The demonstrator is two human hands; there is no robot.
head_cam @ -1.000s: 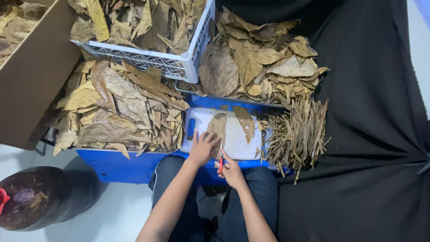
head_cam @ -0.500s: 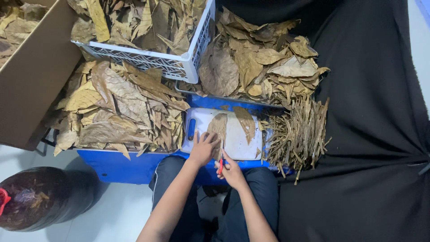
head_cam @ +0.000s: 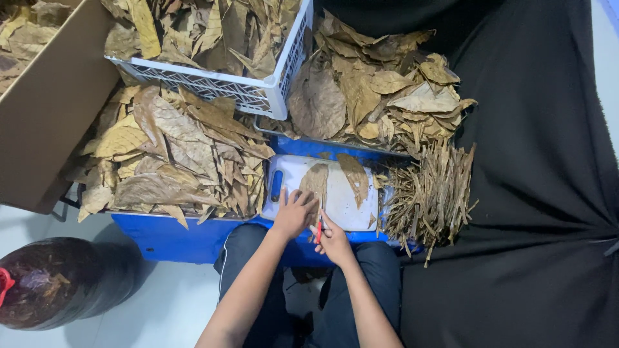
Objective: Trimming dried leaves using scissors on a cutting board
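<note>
A white cutting board (head_cam: 345, 200) lies on a blue crate (head_cam: 180, 235) in front of me. Two dry brown leaf halves rest on it: one leaf piece (head_cam: 316, 183) under my fingers and another leaf piece (head_cam: 356, 177) to its right. My left hand (head_cam: 293, 212) presses flat on the near end of the left piece. My right hand (head_cam: 332, 240) sits just beside it at the board's front edge and grips a small red-handled cutter (head_cam: 319, 231).
A heap of dry leaves (head_cam: 174, 151) lies left of the board, another leaf heap (head_cam: 380, 93) behind it. A bundle of leaf stems (head_cam: 432, 193) lies to the right on black cloth (head_cam: 535, 193). A white basket (head_cam: 258, 96), a cardboard box (head_cam: 45, 122) and a dark bag (head_cam: 58, 283) stand around.
Both hands stay at the front of the board; the right hand with the cutter has shifted only slightly. The leaves have not moved.
</note>
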